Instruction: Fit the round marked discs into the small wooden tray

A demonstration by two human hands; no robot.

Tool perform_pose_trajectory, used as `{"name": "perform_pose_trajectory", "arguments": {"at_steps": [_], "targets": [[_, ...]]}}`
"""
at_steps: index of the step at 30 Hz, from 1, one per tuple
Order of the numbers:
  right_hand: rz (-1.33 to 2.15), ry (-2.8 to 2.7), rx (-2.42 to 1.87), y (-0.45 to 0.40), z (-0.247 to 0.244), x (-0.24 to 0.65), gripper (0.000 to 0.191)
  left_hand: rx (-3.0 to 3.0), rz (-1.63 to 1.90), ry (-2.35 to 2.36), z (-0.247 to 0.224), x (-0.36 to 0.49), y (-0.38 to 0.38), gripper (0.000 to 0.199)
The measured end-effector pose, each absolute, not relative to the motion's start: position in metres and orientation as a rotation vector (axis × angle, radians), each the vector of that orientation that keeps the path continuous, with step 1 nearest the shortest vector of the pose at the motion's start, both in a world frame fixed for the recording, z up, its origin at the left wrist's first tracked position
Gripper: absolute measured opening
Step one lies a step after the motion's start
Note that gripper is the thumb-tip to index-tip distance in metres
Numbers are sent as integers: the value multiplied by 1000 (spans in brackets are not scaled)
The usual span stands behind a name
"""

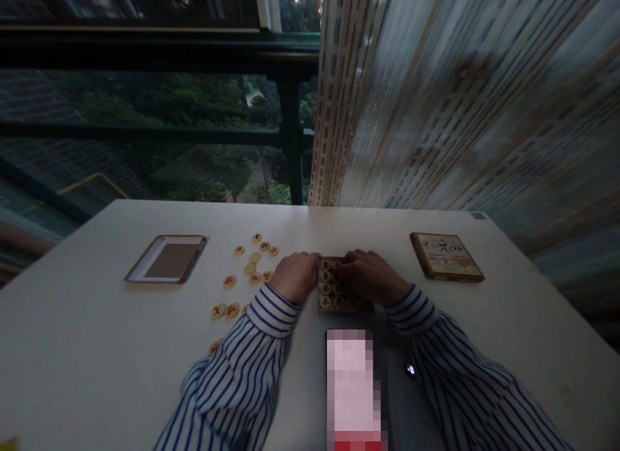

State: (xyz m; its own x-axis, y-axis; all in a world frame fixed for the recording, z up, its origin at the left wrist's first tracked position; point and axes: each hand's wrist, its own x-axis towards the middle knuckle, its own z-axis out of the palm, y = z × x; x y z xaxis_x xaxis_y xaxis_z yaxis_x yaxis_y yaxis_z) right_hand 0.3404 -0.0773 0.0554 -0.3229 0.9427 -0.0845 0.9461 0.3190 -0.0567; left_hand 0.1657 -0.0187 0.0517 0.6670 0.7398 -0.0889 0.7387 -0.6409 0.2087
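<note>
Round Chinese chess pieces [325, 289] stand in rows inside a shallow box [346, 311] in front of me. My left hand [296, 276] is closed at the box's left edge, its thumb and fingers bent against the side. Over the box's upper right part, my right hand [371, 276] has its fingers curled down onto the pieces. Its fingertips are mostly hidden, so I cannot make out what lies between them. Left of the box, several loose chess pieces [230, 281] lie scattered, some with red marks, some partly under my left sleeve.
A decorated flat box lid [446, 257] lies at the right of the white table [121, 347]. An open tray with a brown base [169, 260] lies at the left. Close to me are a phone with a blurred screen [353, 386] and a small dark shiny object [410, 370].
</note>
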Motion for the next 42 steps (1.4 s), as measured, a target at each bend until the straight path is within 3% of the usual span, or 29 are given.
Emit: {"name": "perform_pose_trajectory", "arguments": {"at_steps": [42], "targets": [[-36,2450,1922,-75,56,342,25,2610,60,1208,52,163,-16,35]]}}
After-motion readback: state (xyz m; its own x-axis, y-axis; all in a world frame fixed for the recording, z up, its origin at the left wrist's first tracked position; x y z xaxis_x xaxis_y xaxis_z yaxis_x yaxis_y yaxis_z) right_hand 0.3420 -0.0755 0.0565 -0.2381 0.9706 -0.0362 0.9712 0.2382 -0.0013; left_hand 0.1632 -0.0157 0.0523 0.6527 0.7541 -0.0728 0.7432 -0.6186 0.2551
